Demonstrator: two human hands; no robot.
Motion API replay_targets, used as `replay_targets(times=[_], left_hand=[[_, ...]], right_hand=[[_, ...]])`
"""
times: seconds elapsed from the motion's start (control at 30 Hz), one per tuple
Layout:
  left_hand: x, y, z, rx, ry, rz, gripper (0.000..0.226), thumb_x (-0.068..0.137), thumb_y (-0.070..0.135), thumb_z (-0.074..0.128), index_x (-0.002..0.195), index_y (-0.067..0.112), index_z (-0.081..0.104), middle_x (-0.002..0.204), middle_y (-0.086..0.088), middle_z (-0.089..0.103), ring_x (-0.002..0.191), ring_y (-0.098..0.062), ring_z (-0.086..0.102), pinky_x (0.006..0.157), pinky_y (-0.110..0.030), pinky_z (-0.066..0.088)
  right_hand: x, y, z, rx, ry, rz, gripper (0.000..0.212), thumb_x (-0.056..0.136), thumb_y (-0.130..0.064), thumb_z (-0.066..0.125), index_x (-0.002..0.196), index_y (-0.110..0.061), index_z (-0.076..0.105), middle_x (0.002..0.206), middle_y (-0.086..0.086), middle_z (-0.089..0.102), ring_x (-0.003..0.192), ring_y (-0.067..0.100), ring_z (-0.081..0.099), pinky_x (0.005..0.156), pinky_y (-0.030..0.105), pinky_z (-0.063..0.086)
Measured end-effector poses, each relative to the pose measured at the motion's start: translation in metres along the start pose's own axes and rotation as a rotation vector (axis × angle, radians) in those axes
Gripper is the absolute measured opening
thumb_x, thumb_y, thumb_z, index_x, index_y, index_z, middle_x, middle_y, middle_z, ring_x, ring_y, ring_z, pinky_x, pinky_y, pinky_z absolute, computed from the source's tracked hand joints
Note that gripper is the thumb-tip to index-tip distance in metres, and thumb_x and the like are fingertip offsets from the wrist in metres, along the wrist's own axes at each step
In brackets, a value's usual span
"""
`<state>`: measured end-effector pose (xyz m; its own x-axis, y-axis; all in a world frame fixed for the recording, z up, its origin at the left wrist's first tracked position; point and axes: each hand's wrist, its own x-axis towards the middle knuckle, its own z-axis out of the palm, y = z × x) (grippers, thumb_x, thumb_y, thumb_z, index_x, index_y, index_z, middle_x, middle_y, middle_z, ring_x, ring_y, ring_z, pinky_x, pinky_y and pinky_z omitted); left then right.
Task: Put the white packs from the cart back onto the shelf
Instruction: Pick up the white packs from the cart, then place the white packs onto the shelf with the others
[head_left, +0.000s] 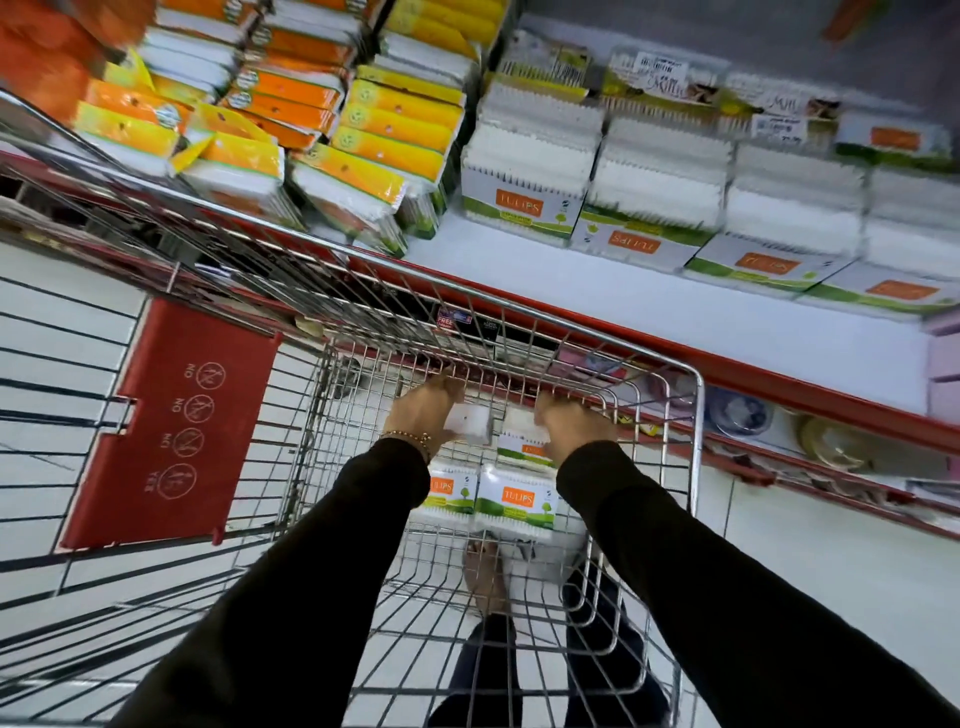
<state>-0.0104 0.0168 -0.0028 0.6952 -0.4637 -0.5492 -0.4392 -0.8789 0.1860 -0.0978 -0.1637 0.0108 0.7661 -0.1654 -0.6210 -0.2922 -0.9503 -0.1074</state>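
Both my arms reach down into a wire shopping cart (693, 415). My left hand (423, 413) is closed on a white pack (470, 423) at the far end of the basket. My right hand (569, 423) grips another white pack (522, 441) with a green and orange label beside it. Two more white packs (514, 501) lie flat in the basket under my wrists, labels up. Above the cart runs the white shelf (649, 301) with a red front edge, where stacks of the same white packs (660, 176) stand.
Orange and yellow packs (322, 119) fill the shelf's left part. The cart's red child-seat flap (171, 421) is at the left. A lower shelf (831, 441) with other goods lies right of the cart. My feet show through the cart's floor on white tiles.
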Motion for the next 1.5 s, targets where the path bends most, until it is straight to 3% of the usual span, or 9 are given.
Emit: replay_targets(times=[0.13,0.37,0.53,0.7,0.83,1.03,1.23,1.37,1.5], left_hand=[[-0.035,0.004,-0.019,0.002,0.06,-0.019,0.048,0.084,0.03,0.076,0.127,0.022,0.056,0.123,-0.001,0.062,0.107,-0.023,0.067,0.086,-0.035,0.059],[-0.113,0.026,-0.078,-0.02,0.294,-0.053,0.047,0.083,0.022,0.077,0.127,0.016,0.062,0.13,-0.006,0.062,0.118,-0.026,0.06,0.091,-0.036,0.055],[-0.149,0.053,-0.131,-0.027,0.531,0.049,0.051,0.057,0.009,0.092,0.105,0.012,0.075,0.103,-0.009,0.074,0.099,-0.03,0.067,0.074,-0.035,0.058],[-0.138,0.078,-0.196,-0.053,0.748,0.149,0.054,0.062,-0.001,0.086,0.112,0.012,0.073,0.111,-0.008,0.071,0.105,-0.03,0.064,0.077,-0.038,0.059],[-0.102,0.09,-0.233,0.068,0.647,0.138,0.054,0.076,0.006,0.079,0.128,0.015,0.064,0.125,-0.008,0.063,0.122,-0.029,0.053,0.088,-0.041,0.056],[-0.049,0.094,-0.233,0.333,0.416,0.162,0.049,0.086,0.001,0.069,0.132,0.014,0.06,0.122,-0.012,0.062,0.12,-0.033,0.057,0.086,-0.045,0.06],[-0.036,0.088,-0.224,0.338,0.354,0.219,0.053,0.088,0.016,0.072,0.138,0.018,0.054,0.128,-0.011,0.061,0.122,-0.033,0.056,0.095,-0.046,0.056],[-0.054,0.08,-0.209,0.161,0.541,0.332,0.067,0.084,0.025,0.075,0.144,0.018,0.046,0.135,-0.007,0.059,0.12,-0.029,0.058,0.089,-0.042,0.058],[-0.076,0.063,-0.154,0.088,0.719,0.548,0.038,0.089,0.033,0.066,0.122,0.016,0.058,0.115,-0.002,0.065,0.1,-0.02,0.06,0.076,-0.033,0.056]], right_hand=[[-0.034,-0.007,-0.016,0.006,0.094,0.047,0.056,0.088,0.005,0.06,0.137,-0.017,0.045,0.103,0.008,0.068,0.091,0.027,0.069,0.073,0.035,0.059],[-0.108,-0.018,-0.062,0.166,0.241,0.125,0.028,0.089,-0.004,0.06,0.107,-0.024,0.07,0.101,0.001,0.07,0.095,0.021,0.069,0.068,0.028,0.05],[-0.161,-0.008,-0.119,0.262,0.417,0.151,0.036,0.086,-0.015,0.065,0.116,-0.034,0.068,0.111,0.0,0.07,0.105,0.025,0.067,0.08,0.034,0.055],[-0.175,0.011,-0.18,0.29,0.619,0.206,0.049,0.086,-0.011,0.067,0.13,-0.032,0.061,0.131,0.0,0.063,0.118,0.024,0.06,0.095,0.034,0.05],[-0.149,0.021,-0.203,0.225,0.725,0.202,0.049,0.083,-0.01,0.07,0.126,-0.033,0.064,0.12,0.004,0.067,0.111,0.027,0.063,0.086,0.034,0.054],[-0.102,0.025,-0.205,0.092,0.504,0.162,0.052,0.085,-0.002,0.066,0.129,-0.029,0.062,0.122,0.006,0.067,0.113,0.028,0.063,0.087,0.036,0.055],[-0.088,0.025,-0.207,0.082,0.462,0.115,0.048,0.084,-0.005,0.069,0.128,-0.023,0.063,0.122,0.008,0.069,0.112,0.03,0.064,0.089,0.039,0.056],[-0.106,0.022,-0.198,0.216,0.592,0.026,0.051,0.082,-0.013,0.072,0.131,-0.021,0.057,0.13,0.004,0.06,0.122,0.026,0.055,0.097,0.038,0.052],[-0.128,0.008,-0.153,0.416,0.616,-0.068,0.03,0.083,-0.019,0.072,0.11,-0.024,0.062,0.111,-0.006,0.066,0.095,0.013,0.063,0.085,0.029,0.056]])
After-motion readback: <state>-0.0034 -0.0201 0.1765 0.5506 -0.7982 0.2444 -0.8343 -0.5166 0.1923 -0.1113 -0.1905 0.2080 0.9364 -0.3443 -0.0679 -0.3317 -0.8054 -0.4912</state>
